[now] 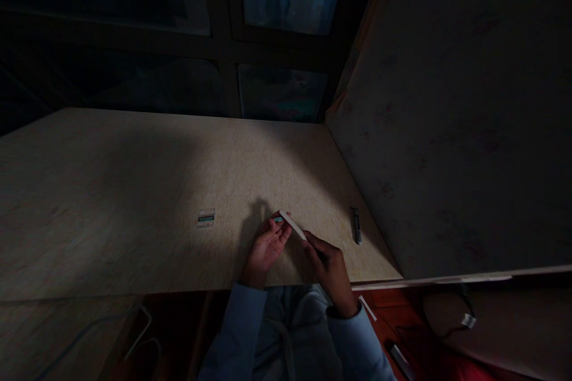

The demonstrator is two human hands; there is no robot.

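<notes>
My left hand and my right hand meet over the near edge of a light wooden tabletop. Between them runs a thin white strip, pinched by my right hand at its lower end. At its upper end, the fingertips of my left hand close round a small teal-and-white piece. I cannot tell whether the strip and the small piece are joined. Both sleeves are light blue.
A small teal-and-clear packet lies on the table left of my hands. A dark pen-like tool lies to the right near the wall panel. Dark windows stand behind the table. A white strip and cables lie on the red floor.
</notes>
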